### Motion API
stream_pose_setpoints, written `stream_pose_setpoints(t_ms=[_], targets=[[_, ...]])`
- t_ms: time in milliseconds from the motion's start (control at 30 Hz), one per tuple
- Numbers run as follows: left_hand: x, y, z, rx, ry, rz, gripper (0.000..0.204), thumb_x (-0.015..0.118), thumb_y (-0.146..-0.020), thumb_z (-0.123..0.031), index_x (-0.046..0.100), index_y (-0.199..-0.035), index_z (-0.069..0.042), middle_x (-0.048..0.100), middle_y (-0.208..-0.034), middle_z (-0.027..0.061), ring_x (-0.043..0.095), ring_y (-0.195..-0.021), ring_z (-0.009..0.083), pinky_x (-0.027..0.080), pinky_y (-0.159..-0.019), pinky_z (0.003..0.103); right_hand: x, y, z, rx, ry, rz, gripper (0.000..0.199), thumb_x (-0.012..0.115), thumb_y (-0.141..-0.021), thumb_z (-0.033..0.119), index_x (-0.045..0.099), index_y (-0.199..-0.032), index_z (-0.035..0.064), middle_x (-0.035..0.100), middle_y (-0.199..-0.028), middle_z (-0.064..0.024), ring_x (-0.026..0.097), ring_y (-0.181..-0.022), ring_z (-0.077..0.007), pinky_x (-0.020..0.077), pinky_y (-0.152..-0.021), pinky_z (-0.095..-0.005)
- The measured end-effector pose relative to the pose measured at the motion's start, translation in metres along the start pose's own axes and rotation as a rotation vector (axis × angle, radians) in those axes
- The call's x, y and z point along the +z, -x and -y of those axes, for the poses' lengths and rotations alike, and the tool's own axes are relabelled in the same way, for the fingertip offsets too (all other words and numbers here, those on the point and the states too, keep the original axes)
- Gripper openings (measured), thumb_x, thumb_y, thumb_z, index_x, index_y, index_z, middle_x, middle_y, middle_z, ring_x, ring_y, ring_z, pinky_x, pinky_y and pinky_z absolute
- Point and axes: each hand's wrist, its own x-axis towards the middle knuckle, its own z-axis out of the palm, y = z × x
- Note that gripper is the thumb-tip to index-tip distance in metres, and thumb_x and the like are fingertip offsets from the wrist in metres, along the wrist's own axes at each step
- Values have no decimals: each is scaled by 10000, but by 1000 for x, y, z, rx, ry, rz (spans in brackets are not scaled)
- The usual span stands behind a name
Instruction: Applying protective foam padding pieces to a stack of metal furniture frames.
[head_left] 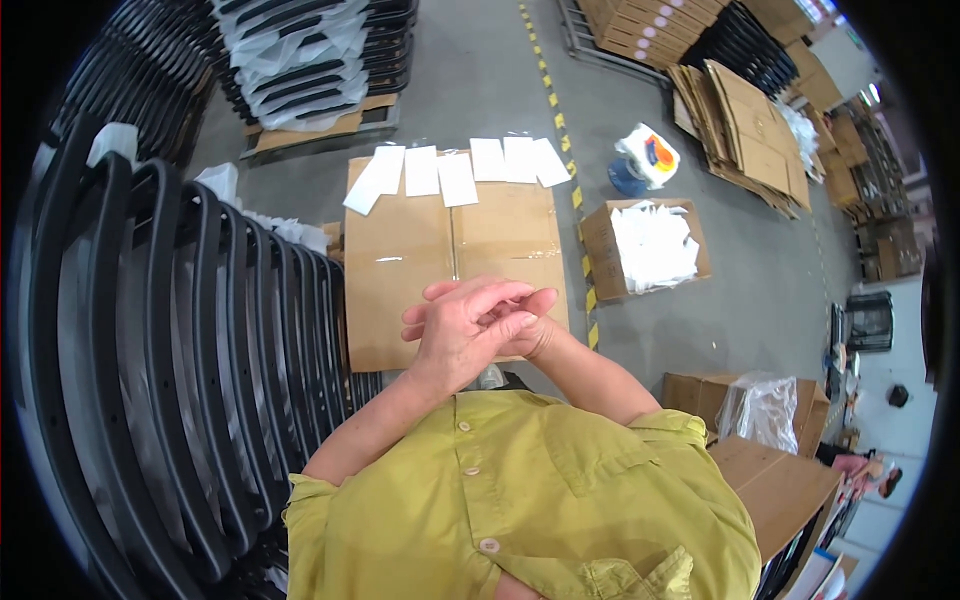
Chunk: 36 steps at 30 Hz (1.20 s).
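Note:
My left hand (458,328) lies across my right hand (522,338), the two touching above a large brown carton (400,270). The left fingers stretch to the right over the other hand, with the thumb apart. Past the left hand's far side, fingertips of the right hand stick out, spread a little; its palm is mostly hidden. No object shows in either hand. Along the carton's far edge lie several white cards or folded sheets (457,180), some overlapping. Clear tape runs along the carton's middle seam.
Black curved metal frames (160,300) stand in a row close on my left. At right sit an open box of white papers (655,250) and a blue tub with a white bag (645,160). Behind are flattened cartons (750,130); nearer, a box with clear plastic (760,410).

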Motion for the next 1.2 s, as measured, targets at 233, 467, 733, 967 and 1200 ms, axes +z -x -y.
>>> stream_pose_setpoints(t_ms=[233,467,733,967,1200], targets=[[3,-9,15,157,84,122,223,583,-707,33,552,-926,57,579,-885,118,555,-831,185,439,-729,271,-1,0,5,-54,4,16,1079,559,-462,719,265,-1264,59,405,-1184,-131,390,-1128,-217,305,-956,-361],[9,-14,-3,-31,146,213,172,637,-680,7,586,-840,44,603,-841,105,565,-807,156,447,-717,247,-9,6,3,-70,-1,114,1073,595,-484,692,250,-1270,48,407,-1180,-135,403,-1117,-220,311,-953,-354],[37,-23,-14,0,94,190,130,640,-633,61,561,-736,65,580,-841,131,551,-808,158,434,-717,243,-33,30,19,-94,69,173,1056,628,-507,653,248,-1268,28,411,-1172,-137,416,-1104,-219,315,-950,-349],[55,-28,-19,141,48,84,73,586,-722,52,549,-784,43,565,-870,92,543,-790,106,433,-709,208,-40,47,34,-117,62,123,1017,649,-539,615,265,-1256,4,428,-1150,-131,439,-1076,-214,326,-940,-341],[65,-32,-10,3,260,-92,197,561,-762,36,523,-955,33,580,-898,72,554,-821,105,448,-739,213,-39,54,38,-228,-9,-152,809,503,-682,598,333,-1227,25,460,-1141,-150,467,-1055,-238,379,-899,-358]])
